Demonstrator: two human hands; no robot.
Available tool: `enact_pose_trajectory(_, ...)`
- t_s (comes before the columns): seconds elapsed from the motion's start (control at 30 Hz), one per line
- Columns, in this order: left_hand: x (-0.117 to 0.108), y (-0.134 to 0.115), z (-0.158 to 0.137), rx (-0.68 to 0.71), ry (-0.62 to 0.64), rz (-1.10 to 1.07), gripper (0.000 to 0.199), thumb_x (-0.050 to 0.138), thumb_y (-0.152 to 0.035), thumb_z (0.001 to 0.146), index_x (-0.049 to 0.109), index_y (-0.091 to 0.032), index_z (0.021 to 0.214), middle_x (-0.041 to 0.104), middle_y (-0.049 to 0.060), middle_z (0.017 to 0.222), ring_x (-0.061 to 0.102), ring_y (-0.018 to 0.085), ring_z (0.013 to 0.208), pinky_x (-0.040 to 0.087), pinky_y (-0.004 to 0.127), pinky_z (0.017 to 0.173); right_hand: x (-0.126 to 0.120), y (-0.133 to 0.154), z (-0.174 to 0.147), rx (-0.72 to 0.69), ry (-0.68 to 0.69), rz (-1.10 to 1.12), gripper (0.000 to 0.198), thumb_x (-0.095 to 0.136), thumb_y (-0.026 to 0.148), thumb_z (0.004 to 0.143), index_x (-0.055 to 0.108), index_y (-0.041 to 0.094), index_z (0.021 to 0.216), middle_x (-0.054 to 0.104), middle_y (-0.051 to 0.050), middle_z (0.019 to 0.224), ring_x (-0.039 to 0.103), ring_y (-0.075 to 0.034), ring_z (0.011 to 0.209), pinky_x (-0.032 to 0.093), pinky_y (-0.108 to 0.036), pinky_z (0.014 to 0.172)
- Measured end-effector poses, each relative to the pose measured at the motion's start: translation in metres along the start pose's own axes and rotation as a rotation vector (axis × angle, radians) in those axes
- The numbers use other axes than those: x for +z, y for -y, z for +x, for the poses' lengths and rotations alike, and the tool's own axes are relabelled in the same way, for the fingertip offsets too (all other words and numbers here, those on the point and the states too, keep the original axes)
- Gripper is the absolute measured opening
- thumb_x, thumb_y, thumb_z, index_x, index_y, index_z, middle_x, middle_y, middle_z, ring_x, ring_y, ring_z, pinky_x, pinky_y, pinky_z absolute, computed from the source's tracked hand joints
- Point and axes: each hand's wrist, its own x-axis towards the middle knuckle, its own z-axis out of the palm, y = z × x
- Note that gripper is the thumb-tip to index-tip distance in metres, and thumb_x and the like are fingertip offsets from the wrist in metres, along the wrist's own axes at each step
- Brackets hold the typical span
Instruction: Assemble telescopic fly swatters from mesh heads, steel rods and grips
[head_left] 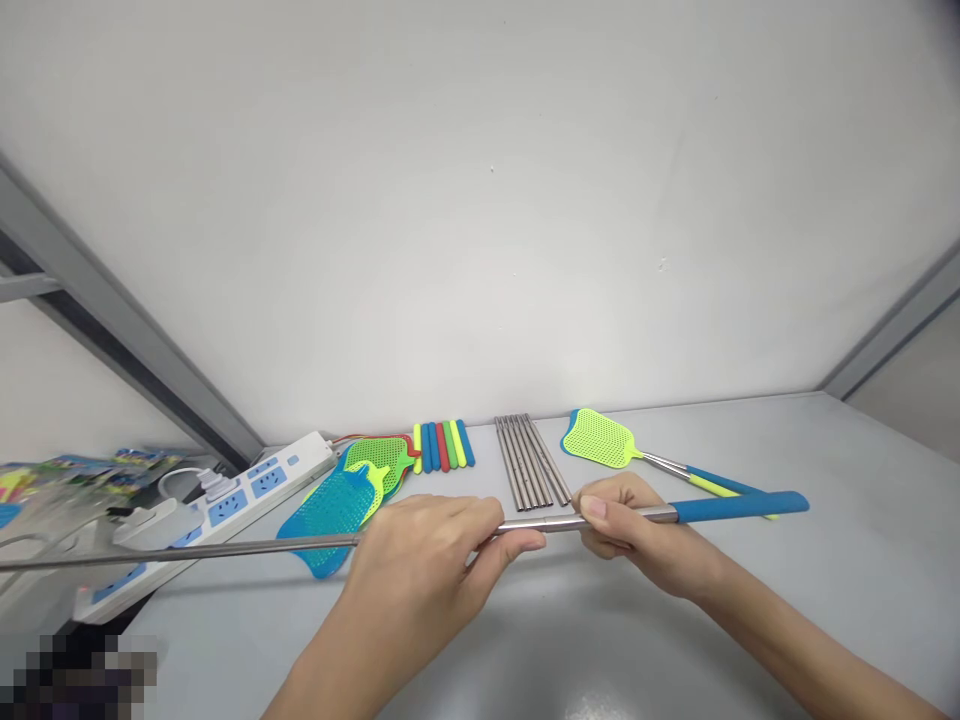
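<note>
A long metal telescopic rod [555, 523] with a blue handle grip [739, 507] stretches across the view, pulled out far to the left edge. My left hand [427, 555] is wrapped round its middle, fingers on top and thumb along the near side. Closer to the blue grip, my right hand [626, 525] pinches the thicker metal section between thumb and fingers. Behind the hands lie several bare metal rods [525, 460] side by side. Beyond my left hand is a pile of fly swatter heads [330, 515] in blue, yellow, green and red.
Several coloured handle grips [444, 446] lie in a row near the wall. To the right rest fly swatters [600, 438] with yellow and blue parts. A white power strip [240, 500] with plugs runs along the left, beside colourful packets [90, 475]. The grey table [862, 480] meets a white wall.
</note>
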Motion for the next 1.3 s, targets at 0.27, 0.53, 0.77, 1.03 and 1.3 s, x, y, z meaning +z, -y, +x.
enact_pose_trajectory(0.27, -0.003, 0.001, 0.001, -0.015, 0.042, -0.005, 0.040, 0.035, -0.046, 0.078, 0.041, -0.018, 0.050, 0.041, -0.006, 0.040, 0.038, 0.008, 0.039, 0.019, 0.022, 0.043, -0.005, -0.002, 0.000, 0.007, -0.002, -0.047, 0.039, 0.039, 0.036, 0.079, 0.028, 0.017, 0.047, 0.024, 0.005, 0.045, 0.019, -0.007, 0.044, 0.011, -0.027, 0.044)
enact_pose_trajectory(0.53, -0.005, 0.004, 0.000, -0.032, 0.070, -0.016, 0.039, 0.035, -0.045, 0.078, 0.042, -0.018, 0.051, 0.042, -0.006, 0.041, 0.040, 0.008, 0.040, 0.019, 0.022, 0.042, -0.009, -0.002, 0.002, -0.010, 0.011, -0.079, 0.039, 0.039, 0.037, 0.079, 0.026, 0.017, 0.047, 0.022, 0.005, 0.046, 0.017, -0.007, 0.044, 0.010, -0.027, 0.044)
enact_pose_trajectory(0.77, -0.007, 0.005, 0.000, -0.029, 0.088, -0.023, 0.039, 0.036, -0.044, 0.078, 0.042, -0.018, 0.050, 0.043, -0.005, 0.041, 0.041, 0.008, 0.039, 0.020, 0.021, 0.042, -0.013, -0.003, 0.000, -0.036, 0.023, -0.061, 0.041, 0.040, 0.037, 0.079, 0.026, 0.017, 0.046, 0.022, 0.005, 0.046, 0.018, -0.006, 0.043, 0.011, -0.026, 0.043)
enact_pose_trajectory(1.03, -0.007, 0.006, -0.001, -0.030, 0.090, -0.024, 0.039, 0.036, -0.045, 0.078, 0.040, -0.018, 0.049, 0.041, -0.006, 0.040, 0.039, 0.008, 0.039, 0.019, 0.020, 0.042, -0.017, -0.003, -0.003, -0.048, 0.016, -0.082, 0.040, 0.039, 0.035, 0.079, 0.027, 0.017, 0.045, 0.023, 0.004, 0.047, 0.020, -0.007, 0.043, 0.012, -0.026, 0.042)
enact_pose_trajectory(1.3, -0.007, 0.004, 0.001, -0.039, 0.109, -0.023, 0.039, 0.036, -0.046, 0.078, 0.039, -0.018, 0.050, 0.040, -0.006, 0.041, 0.038, 0.007, 0.039, 0.019, 0.020, 0.042, -0.024, -0.003, -0.004, -0.056, 0.010, -0.133, 0.040, 0.039, 0.035, 0.079, 0.025, 0.018, 0.045, 0.023, 0.004, 0.047, 0.020, -0.007, 0.044, 0.013, -0.027, 0.043)
